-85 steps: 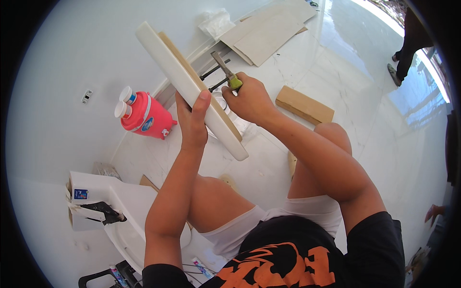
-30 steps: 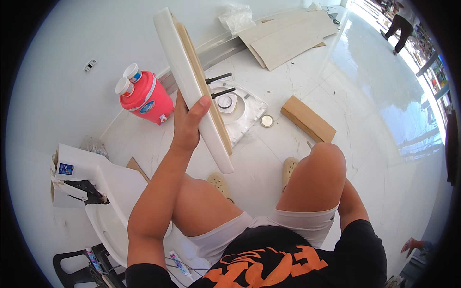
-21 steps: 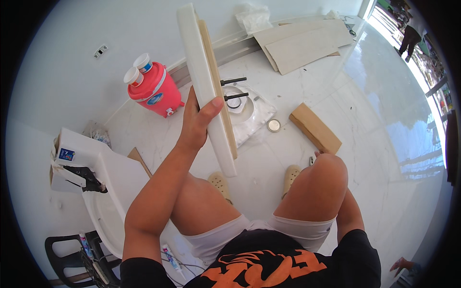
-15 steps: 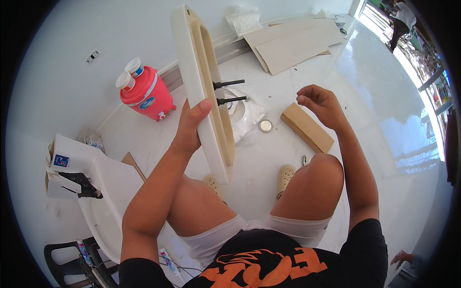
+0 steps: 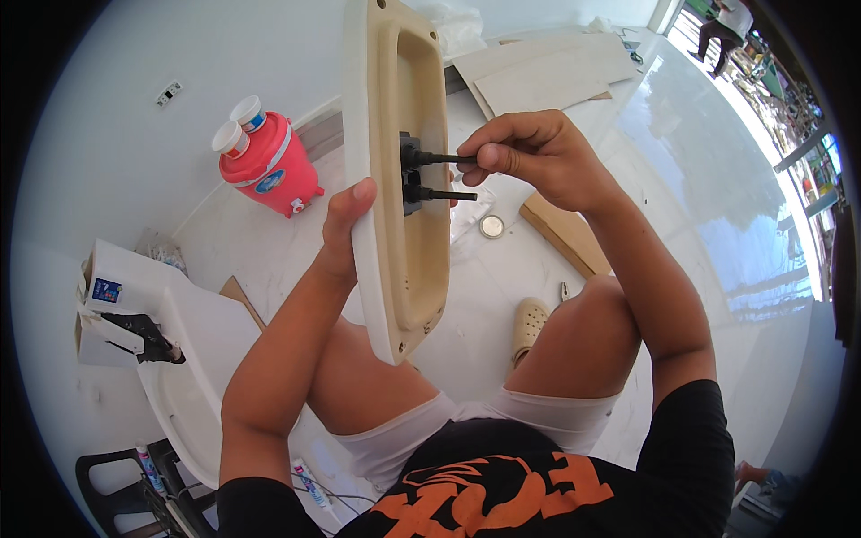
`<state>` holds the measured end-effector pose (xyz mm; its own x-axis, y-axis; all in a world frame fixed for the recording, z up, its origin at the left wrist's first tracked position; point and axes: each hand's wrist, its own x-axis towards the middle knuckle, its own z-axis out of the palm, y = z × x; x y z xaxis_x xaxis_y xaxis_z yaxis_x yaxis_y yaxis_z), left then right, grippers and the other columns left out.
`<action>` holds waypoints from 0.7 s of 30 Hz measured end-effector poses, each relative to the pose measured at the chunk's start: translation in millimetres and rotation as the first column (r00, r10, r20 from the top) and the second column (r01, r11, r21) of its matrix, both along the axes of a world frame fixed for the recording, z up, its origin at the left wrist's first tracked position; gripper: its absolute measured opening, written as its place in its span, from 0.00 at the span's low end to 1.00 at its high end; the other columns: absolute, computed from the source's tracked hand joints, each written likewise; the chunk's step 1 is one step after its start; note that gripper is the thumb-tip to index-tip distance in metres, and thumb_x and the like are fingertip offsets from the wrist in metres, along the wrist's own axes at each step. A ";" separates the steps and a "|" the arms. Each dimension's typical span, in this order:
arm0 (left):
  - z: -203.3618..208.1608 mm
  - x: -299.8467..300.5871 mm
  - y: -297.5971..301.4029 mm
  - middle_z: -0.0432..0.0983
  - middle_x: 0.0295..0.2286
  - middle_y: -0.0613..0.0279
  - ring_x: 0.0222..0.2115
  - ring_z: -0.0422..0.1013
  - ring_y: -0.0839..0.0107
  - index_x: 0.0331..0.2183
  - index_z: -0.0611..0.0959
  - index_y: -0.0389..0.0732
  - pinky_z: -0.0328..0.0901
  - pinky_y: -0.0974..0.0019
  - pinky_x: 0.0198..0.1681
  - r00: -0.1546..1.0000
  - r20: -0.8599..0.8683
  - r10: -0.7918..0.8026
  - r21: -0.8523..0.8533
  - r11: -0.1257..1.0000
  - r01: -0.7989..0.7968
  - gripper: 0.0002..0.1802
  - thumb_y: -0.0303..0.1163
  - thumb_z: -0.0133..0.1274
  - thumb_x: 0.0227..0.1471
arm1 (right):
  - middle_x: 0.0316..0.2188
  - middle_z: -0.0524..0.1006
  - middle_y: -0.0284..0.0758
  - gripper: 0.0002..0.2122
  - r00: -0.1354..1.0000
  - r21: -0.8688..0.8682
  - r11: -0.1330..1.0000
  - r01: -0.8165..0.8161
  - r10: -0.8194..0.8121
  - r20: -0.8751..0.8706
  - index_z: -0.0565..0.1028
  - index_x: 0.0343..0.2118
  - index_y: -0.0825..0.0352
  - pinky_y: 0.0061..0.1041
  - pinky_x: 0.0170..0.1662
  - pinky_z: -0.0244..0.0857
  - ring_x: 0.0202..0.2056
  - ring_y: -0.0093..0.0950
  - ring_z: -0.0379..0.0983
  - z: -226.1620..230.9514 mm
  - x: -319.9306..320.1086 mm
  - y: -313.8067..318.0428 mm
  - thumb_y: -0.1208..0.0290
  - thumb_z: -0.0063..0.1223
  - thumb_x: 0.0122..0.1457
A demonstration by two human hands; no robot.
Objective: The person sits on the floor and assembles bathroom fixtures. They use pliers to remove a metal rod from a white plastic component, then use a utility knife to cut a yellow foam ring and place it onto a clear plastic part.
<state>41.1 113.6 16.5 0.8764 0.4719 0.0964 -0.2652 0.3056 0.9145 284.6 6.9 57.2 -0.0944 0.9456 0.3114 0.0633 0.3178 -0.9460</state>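
A white ceramic toilet tank lid (image 5: pixel 421 296) stands on edge in the air before me, its hollow tan underside turned to the right. My left hand (image 5: pixel 341 224) is closed around its left edge, the thumb on top and the fingers partly hidden behind it. From a black fitting (image 5: pixel 410 154) inside the lid two dark rods stick out sideways. Thumb and fingers of my right hand (image 5: pixel 538 161) pinch the tip of the upper rod (image 5: pixel 441 159). The lower rod (image 5: pixel 450 195) is untouched by the thumb and index finger, just below them.
A red drink cooler (image 5: pixel 273 166) with two tubs on top stands by the wall. White ceramic ware (image 5: pixel 193 314) lies at my left, near a black chair (image 5: pixel 108 489). On the floor are a cardboard box (image 5: pixel 565 235), a round tin (image 5: pixel 491 226), pliers (image 5: pixel 564 290) and flat boards (image 5: pixel 538 76).
The lid has risen slightly and turned, showing more of its underside. My right hand has moved left from above the box and taken hold of the upper rod.
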 end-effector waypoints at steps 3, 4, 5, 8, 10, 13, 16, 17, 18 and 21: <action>-1.8 2.7 5.7 0.79 0.49 0.47 0.47 0.78 0.62 0.60 0.75 0.33 0.74 0.58 0.48 0.998 0.034 -0.053 0.008 0.999 0.053 0.51 0.69 0.47 0.52 | 0.40 0.86 0.40 0.13 0.997 -0.005 1.000 0.010 -0.011 -0.078 0.81 0.50 0.74 0.28 0.50 0.79 0.42 0.28 0.84 -9.7 1.2 1.8 0.69 0.58 0.70; -4.7 4.0 5.1 0.80 0.46 0.48 0.45 0.79 0.62 0.59 0.76 0.34 0.75 0.58 0.47 0.998 0.065 -0.020 -0.022 1.000 0.022 0.49 0.68 0.47 0.54 | 0.40 0.86 0.40 0.13 0.991 0.011 1.000 -0.022 0.023 -0.129 0.81 0.51 0.74 0.28 0.50 0.79 0.42 0.28 0.85 -13.3 0.1 3.7 0.69 0.57 0.71; -5.6 3.1 7.5 0.81 0.45 0.49 0.43 0.79 0.63 0.57 0.77 0.35 0.75 0.59 0.45 0.996 0.078 -0.034 -0.022 0.999 0.035 0.46 0.67 0.47 0.55 | 0.42 0.85 0.40 0.14 0.993 0.005 1.000 -0.012 0.012 -0.118 0.79 0.53 0.73 0.29 0.51 0.79 0.44 0.29 0.84 -15.1 0.2 3.9 0.68 0.56 0.71; -7.4 1.2 10.3 0.81 0.41 0.52 0.38 0.80 0.66 0.52 0.79 0.38 0.76 0.60 0.39 0.996 0.086 -0.031 -0.046 0.998 0.035 0.39 0.65 0.50 0.59 | 0.38 0.84 0.36 0.11 0.996 0.081 0.993 0.086 -0.086 -0.001 0.79 0.51 0.72 0.29 0.49 0.79 0.42 0.27 0.83 -18.4 -1.8 5.2 0.74 0.59 0.69; -7.6 2.6 12.8 0.80 0.48 0.44 0.46 0.80 0.57 0.60 0.74 0.33 0.76 0.54 0.47 0.998 0.000 -0.056 -0.003 0.998 0.056 0.48 0.68 0.46 0.57 | 0.39 0.85 0.37 0.10 0.993 0.045 0.992 0.117 -0.117 -0.002 0.79 0.50 0.72 0.28 0.48 0.78 0.41 0.26 0.83 -17.9 -1.4 4.4 0.74 0.58 0.70; -10.2 10.9 13.4 0.81 0.38 0.51 0.36 0.80 0.65 0.52 0.79 0.37 0.76 0.61 0.37 0.999 0.033 -0.042 -0.094 0.995 0.045 0.39 0.64 0.50 0.59 | 0.40 0.84 0.37 0.13 0.942 0.053 0.951 0.305 -0.309 0.131 0.79 0.54 0.70 0.28 0.50 0.77 0.41 0.24 0.82 -20.7 -1.6 3.7 0.69 0.53 0.73; -11.4 20.9 12.1 0.74 0.40 0.53 0.41 0.74 0.66 0.53 0.75 0.33 0.71 0.62 0.42 0.979 -0.001 0.202 0.055 0.978 -0.202 0.43 0.63 0.61 0.53 | 0.39 0.83 0.36 0.18 0.927 -0.068 0.925 0.373 -0.368 0.076 0.79 0.55 0.71 0.30 0.50 0.76 0.41 0.25 0.81 -31.4 -4.5 2.4 0.60 0.52 0.74; -13.2 21.6 9.9 0.72 0.47 0.46 0.50 0.71 0.60 0.58 0.68 0.24 0.67 0.59 0.54 0.965 -0.006 0.262 0.012 0.965 -0.262 0.56 0.62 0.66 0.46 | 0.39 0.83 0.36 0.18 0.940 -0.103 0.942 0.318 -0.300 0.165 0.79 0.54 0.72 0.29 0.49 0.76 0.41 0.25 0.80 -36.4 -5.7 3.0 0.60 0.54 0.74; -14.5 23.6 9.6 0.73 0.50 0.40 0.52 0.72 0.57 0.60 0.65 0.22 0.67 0.58 0.57 0.946 -0.030 0.322 0.022 0.947 -0.322 0.60 0.62 0.68 0.44 | 0.38 0.83 0.36 0.18 0.894 -0.162 0.910 0.381 -0.319 0.313 0.78 0.54 0.72 0.29 0.49 0.75 0.41 0.25 0.80 -40.7 -6.3 1.8 0.60 0.55 0.73; -19.4 28.5 18.6 0.74 0.49 0.39 0.50 0.75 0.55 0.60 0.64 0.21 0.71 0.57 0.54 0.877 -0.100 0.470 0.123 0.881 -0.458 0.64 0.62 0.72 0.40 | 0.37 0.83 0.36 0.16 0.917 -0.240 0.932 0.274 -0.178 0.357 0.79 0.51 0.74 0.27 0.47 0.74 0.39 0.24 0.79 -52.0 -4.6 5.8 0.65 0.59 0.71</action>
